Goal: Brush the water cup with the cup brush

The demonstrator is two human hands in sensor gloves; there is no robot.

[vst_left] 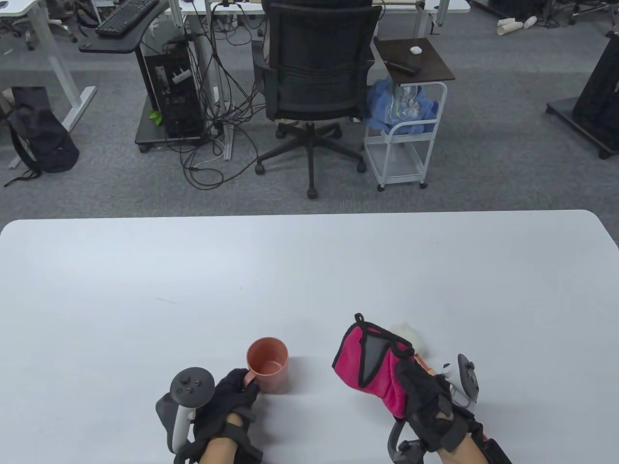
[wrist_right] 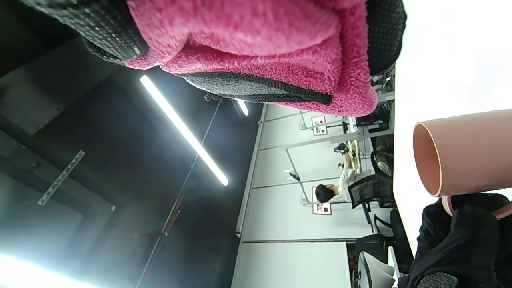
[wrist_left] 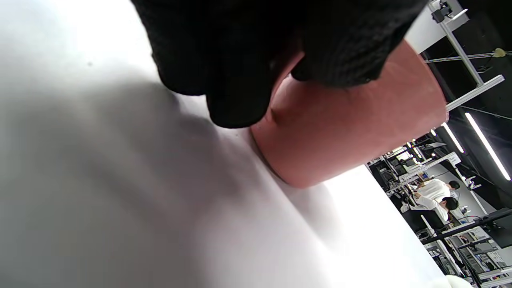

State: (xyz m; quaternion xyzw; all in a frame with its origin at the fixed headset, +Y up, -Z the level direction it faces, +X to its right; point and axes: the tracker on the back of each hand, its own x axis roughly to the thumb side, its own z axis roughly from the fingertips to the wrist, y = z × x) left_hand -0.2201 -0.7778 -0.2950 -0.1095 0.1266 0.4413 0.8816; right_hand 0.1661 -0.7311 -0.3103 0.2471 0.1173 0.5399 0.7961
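A salmon-pink water cup (vst_left: pixel 267 365) stands upright on the white table (vst_left: pixel 193 290) near the front edge. My left hand (vst_left: pixel 246 384) grips its handle; the left wrist view shows my gloved fingers (wrist_left: pixel 240 60) around the handle against the cup wall (wrist_left: pixel 352 128). My right hand (vst_left: pixel 411 382) holds a pink cloth with grey-black trim (vst_left: pixel 367 360) to the right of the cup. The cup brush lies behind it, showing only a white sponge head (vst_left: pixel 405 332) and a bit of orange handle (vst_left: pixel 421 363). The right wrist view shows the cloth (wrist_right: pixel 256 36), the cup (wrist_right: pixel 468 152) and my left hand (wrist_right: pixel 460 240).
The table's far edge (vst_left: pixel 309 215) has rounded corners. Beyond it stand an office chair (vst_left: pixel 314 72) and a small white cart (vst_left: pixel 406 130) on the carpet.
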